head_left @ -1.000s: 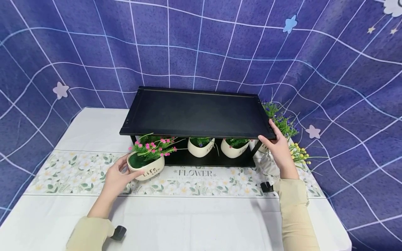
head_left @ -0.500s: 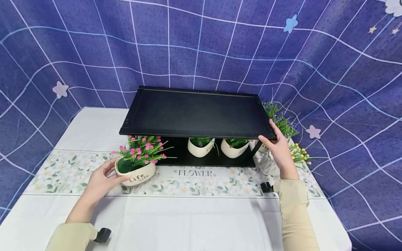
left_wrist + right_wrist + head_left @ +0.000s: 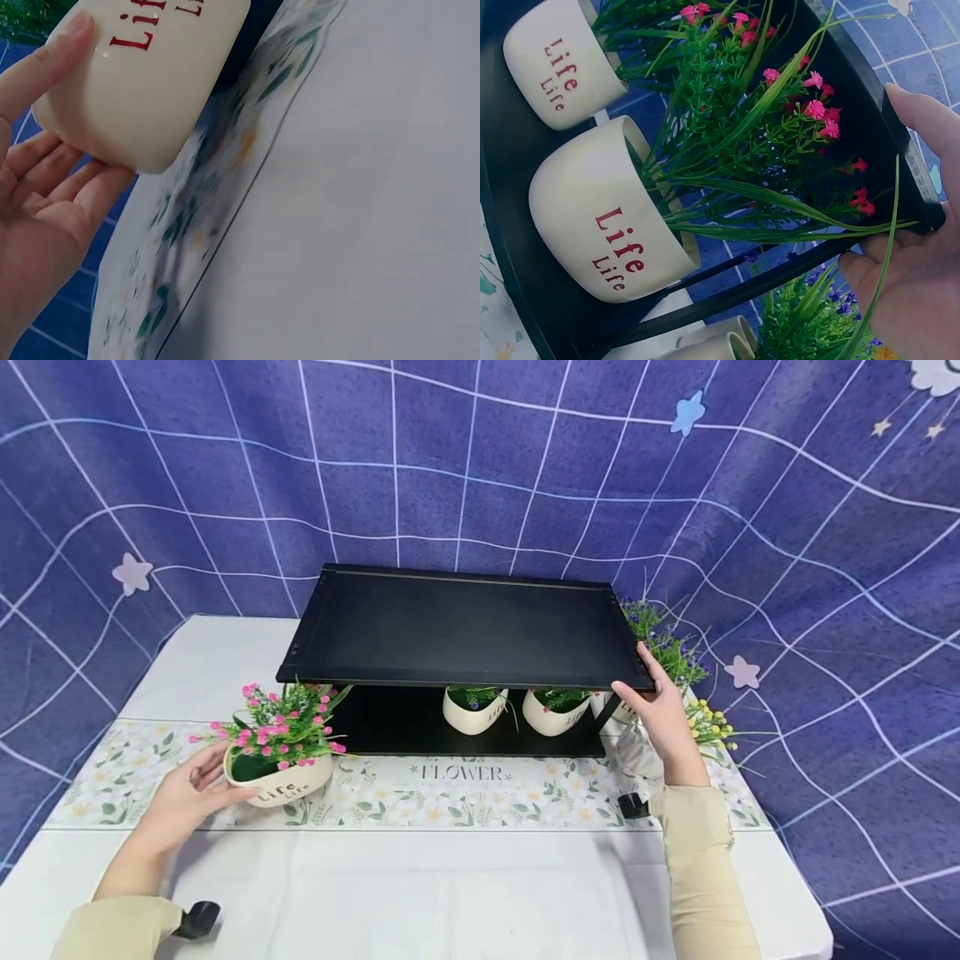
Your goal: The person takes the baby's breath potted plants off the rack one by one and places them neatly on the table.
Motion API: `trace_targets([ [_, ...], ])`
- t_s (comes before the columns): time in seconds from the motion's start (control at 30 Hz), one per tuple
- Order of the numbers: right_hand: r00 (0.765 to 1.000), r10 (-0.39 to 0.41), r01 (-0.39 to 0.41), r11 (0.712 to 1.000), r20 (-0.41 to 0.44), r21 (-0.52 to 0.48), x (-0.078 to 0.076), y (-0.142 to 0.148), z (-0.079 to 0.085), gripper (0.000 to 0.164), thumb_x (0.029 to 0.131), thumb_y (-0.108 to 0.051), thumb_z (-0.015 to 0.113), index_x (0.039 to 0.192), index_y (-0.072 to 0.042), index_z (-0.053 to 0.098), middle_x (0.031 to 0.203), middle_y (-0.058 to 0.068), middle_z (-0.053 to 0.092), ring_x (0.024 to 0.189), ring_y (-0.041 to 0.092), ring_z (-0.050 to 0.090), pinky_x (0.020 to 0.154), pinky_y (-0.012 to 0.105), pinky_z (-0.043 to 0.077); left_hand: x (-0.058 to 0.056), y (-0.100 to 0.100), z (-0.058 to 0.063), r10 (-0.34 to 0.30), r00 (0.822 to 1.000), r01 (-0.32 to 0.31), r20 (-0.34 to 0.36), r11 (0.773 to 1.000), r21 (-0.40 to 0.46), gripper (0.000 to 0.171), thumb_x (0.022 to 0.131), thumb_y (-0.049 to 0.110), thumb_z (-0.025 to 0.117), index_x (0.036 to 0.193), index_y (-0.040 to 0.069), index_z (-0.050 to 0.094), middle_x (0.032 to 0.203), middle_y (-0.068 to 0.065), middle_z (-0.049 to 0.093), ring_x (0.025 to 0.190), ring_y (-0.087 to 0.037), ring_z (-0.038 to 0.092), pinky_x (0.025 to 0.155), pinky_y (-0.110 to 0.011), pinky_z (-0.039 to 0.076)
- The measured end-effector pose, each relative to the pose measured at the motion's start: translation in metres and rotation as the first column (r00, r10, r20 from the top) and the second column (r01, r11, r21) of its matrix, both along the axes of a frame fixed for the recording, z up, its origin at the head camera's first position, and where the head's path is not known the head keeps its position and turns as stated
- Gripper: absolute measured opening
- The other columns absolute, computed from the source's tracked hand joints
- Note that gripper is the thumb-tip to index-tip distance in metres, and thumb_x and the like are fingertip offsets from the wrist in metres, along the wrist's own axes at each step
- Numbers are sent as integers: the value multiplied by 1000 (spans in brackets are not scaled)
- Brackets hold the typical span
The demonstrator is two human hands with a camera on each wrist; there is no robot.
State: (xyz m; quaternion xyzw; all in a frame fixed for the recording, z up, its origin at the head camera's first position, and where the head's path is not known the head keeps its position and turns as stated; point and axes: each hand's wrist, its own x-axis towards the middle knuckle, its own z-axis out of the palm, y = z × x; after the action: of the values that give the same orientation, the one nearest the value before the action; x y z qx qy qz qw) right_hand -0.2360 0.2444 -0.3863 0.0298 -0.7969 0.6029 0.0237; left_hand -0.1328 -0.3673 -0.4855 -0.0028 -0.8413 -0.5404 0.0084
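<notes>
My left hand (image 3: 183, 797) grips a cream flower pot (image 3: 288, 783) lettered "Life", with pink flowers and green stems, left of the black shelf (image 3: 465, 631). In the left wrist view the thumb lies on the front of the pot (image 3: 142, 82) and the fingers curl under its base. My right hand (image 3: 663, 714) holds the right front corner of the shelf's top board, thumb on one face and fingers on the other. Two more "Life" pots, a middle pot (image 3: 474, 710) and a right-hand pot (image 3: 555, 714), stand on the lower board beneath.
Behind my right hand, beyond the shelf's end, are a plant with purple-blue flowers (image 3: 667, 647) and yellow flowers (image 3: 708, 724). A floral strip (image 3: 420, 802) printed "FLOWER" crosses the white tablecloth (image 3: 450, 885). A blue gridded curtain (image 3: 450, 460) hangs behind.
My left hand has carried the pink-flowered pot leftward, out from the shelf's left front. My right hand has kept its hold on the shelf corner.
</notes>
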Motion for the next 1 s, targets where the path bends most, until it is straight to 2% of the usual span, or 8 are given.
trace_targets([
  [0.13,1000,-1,1,1000,-9,0,-1,-1,-1,78,94,-27,64,155,-32,17,163,8,16,134,18,48,88,4,46,-5,-19,-1,-1,1000,2,30,998,-55,85,91,11,66,154,-3,10,160,-19,18,121,21,35,88,5,38],
  [0.27,1000,-3,3,1000,-14,0,-2,-1,-2,77,94,-27,64,155,-33,17,164,8,16,135,19,47,88,4,46,-13,-38,-6,-43,999,43,-3,990,131,84,91,1,62,153,-4,5,160,-6,26,120,19,41,88,3,39],
  [0.37,1000,-3,3,1000,-14,3,-2,-2,-2,77,94,-26,64,155,-32,17,163,8,17,138,25,44,88,3,46,-20,-50,-11,-88,994,105,-63,926,362,85,90,-10,58,153,-4,1,151,13,35,107,23,49,89,0,43],
  [0.47,1000,-1,1,1000,-15,5,-2,-3,-1,77,94,-25,63,156,-31,17,163,8,17,138,27,42,88,3,45,-26,-58,-15,-87,994,111,-72,873,475,84,91,-12,54,154,-2,-1,152,8,34,114,18,50,91,-2,44],
  [0.57,1000,2,-3,1000,-18,-3,-2,-4,-1,78,94,-24,63,156,-30,17,163,8,17,140,31,39,88,3,45,-30,-64,-17,-49,998,66,-48,867,494,82,92,-9,54,155,2,2,154,6,31,115,18,48,90,0,43],
  [0.7,1000,3,-3,1000,-15,-4,-2,-4,-1,78,94,-24,63,156,-28,15,164,7,16,141,33,37,89,3,45,-35,-67,-18,-11,1000,1,17,878,480,88,93,-3,57,155,4,-5,163,7,4,118,23,41,90,3,39],
  [0.9,1000,-1,1,1000,-19,-6,-1,-3,0,78,94,-23,63,156,-28,16,163,8,16,139,30,40,89,3,45,-42,-63,-18,19,997,-53,80,896,442,94,93,1,60,153,3,-12,162,1,-12,148,0,-1,90,5,36],
  [1.0,1000,-3,3,1000,-19,-5,-1,-2,0,78,94,-23,63,156,-29,16,164,9,15,139,30,40,89,3,45,-45,-61,-20,14,998,-45,68,877,478,94,92,-2,60,153,2,-12,163,0,-8,141,11,20,88,3,40],
])
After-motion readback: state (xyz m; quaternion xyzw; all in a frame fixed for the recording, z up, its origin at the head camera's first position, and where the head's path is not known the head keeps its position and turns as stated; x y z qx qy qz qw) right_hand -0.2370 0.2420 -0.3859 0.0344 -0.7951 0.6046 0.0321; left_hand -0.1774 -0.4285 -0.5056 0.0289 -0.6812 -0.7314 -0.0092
